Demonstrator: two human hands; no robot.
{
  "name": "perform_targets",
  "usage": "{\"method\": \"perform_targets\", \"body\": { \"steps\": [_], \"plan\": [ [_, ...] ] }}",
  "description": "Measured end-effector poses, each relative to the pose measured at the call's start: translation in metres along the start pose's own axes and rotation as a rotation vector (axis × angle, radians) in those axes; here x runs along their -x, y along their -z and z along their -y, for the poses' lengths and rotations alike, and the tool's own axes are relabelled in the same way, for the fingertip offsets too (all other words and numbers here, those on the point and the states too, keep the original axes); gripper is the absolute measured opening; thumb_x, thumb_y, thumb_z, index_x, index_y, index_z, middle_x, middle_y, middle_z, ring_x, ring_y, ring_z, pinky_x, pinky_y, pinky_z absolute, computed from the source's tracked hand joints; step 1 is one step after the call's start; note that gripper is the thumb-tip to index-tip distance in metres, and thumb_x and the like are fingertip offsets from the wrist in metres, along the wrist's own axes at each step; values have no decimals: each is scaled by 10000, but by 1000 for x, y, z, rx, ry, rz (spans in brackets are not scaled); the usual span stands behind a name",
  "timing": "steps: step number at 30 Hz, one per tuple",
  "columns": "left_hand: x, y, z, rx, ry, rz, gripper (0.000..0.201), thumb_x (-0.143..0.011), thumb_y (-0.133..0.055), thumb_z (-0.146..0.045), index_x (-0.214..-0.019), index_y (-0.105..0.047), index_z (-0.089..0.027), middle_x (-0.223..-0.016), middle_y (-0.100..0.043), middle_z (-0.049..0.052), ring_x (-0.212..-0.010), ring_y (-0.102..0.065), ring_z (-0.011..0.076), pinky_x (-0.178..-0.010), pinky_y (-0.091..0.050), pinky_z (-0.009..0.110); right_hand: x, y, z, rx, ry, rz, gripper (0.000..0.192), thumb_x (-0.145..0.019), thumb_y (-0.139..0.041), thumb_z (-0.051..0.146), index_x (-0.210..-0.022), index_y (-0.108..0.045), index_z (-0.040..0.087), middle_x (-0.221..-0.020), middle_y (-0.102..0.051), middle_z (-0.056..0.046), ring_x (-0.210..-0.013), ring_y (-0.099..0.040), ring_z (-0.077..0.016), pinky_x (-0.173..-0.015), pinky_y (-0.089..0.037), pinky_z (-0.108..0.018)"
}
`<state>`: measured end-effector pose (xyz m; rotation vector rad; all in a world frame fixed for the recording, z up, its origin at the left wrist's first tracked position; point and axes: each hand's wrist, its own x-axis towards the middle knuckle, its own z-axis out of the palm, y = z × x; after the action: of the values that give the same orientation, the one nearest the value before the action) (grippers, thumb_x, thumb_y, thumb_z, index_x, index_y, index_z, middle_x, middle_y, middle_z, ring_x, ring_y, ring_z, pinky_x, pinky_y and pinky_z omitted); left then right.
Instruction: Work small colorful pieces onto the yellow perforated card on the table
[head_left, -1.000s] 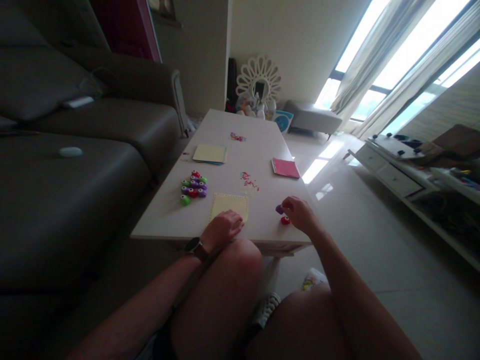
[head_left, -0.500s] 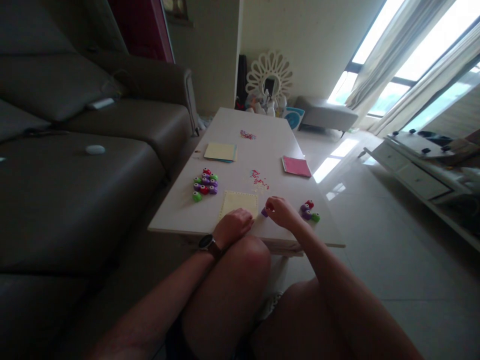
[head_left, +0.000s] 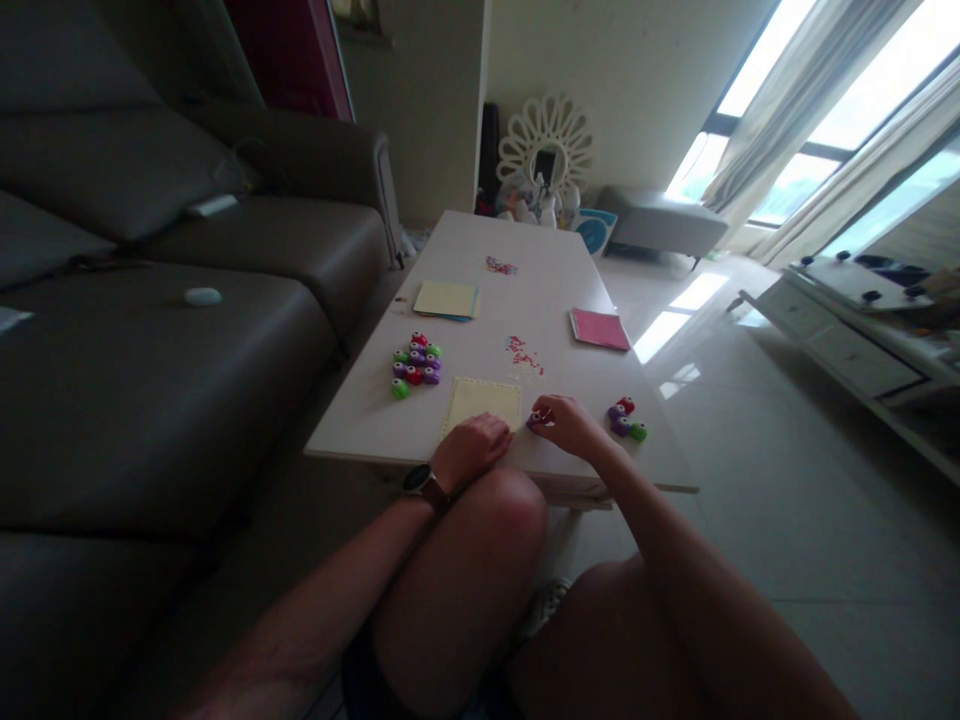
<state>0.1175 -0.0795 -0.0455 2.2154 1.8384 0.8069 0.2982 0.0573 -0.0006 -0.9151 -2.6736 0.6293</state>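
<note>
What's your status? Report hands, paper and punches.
Left hand flat on the yellow paper. Right hand holds a purple punch at the paper's right edge. Three spare punches to the right, nothing in the way.

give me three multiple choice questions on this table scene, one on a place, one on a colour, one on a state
1. Where does the left hand rest?
A on the yellow sheet's near edge
B on the sofa
C on the pink sheet

2. What colour is the paper stack on the table's right side?
A blue
B pink
C black

3. What is the right hand doing?
A lying flat and empty
B pinching a small purple punch at the sheet's corner
C raised in the air

Answers: 1 A, fingers lie on the yellow sheet; 2 B, plainly pink; 3 B, the small purple punch shows at the fingertips.
</note>
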Motion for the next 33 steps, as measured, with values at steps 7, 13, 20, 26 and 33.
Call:
{"method": "perform_targets", "body": {
  "steps": [7, 13, 20, 26, 33],
  "plan": [
    [0, 1, -1, -11, 4, -1, 153, -1023, -471, -283, -961, -581, -197, -990, -651, 51, -946, -599, 198, -854, -470, 331, -3, -1, 3, -67, -8, -1, 64, -793, -681, 207, -849, -670, 177, -811, -718, -43, -682, -605, -140, -629, -417, -246],
    [0, 1, -1, -16, -4, 7, 178, -1033, -447, -287, -948, -573, -194, -980, -648, 52, -933, -600, 196, -847, -473, 330, -4, -4, 3, -83, -4, -4, 56, -787, -684, 201, -835, -666, 179, -826, -721, -45, -685, -606, -136, -630, -419, -241],
    [1, 0, 0, -20, 0, 1, 169, -1029, -456, -283, -951, -579, -196, -971, -645, 47, -930, -597, 193, -841, -471, 323, -3, -5, 2, -87, 7, 10, 48, -792, -680, 189, -838, -673, 178, -816, -711, -43, -687, -602, -137, -631, -421, -239],
    [0, 1, -1, -10, 7, 3, 186, -1034, -443, -294, -952, -579, -197, -969, -645, 51, -929, -599, 191, -844, -472, 324, -4, -7, 0, -85, 10, 6, 57, -794, -689, 199, -844, -671, 180, -819, -705, -41, -692, -602, -138, -636, -429, -239],
    [1, 0, 0, -34, 21, 15, 211, -1040, -421, -312, -957, -579, -199, -975, -644, 53, -933, -603, 191, -849, -479, 326, -4, -5, 2, -80, 5, 12, 59, -794, -691, 207, -846, -680, 180, -812, -705, -41, -685, -603, -136, -633, -430, -240]
  ]
}}
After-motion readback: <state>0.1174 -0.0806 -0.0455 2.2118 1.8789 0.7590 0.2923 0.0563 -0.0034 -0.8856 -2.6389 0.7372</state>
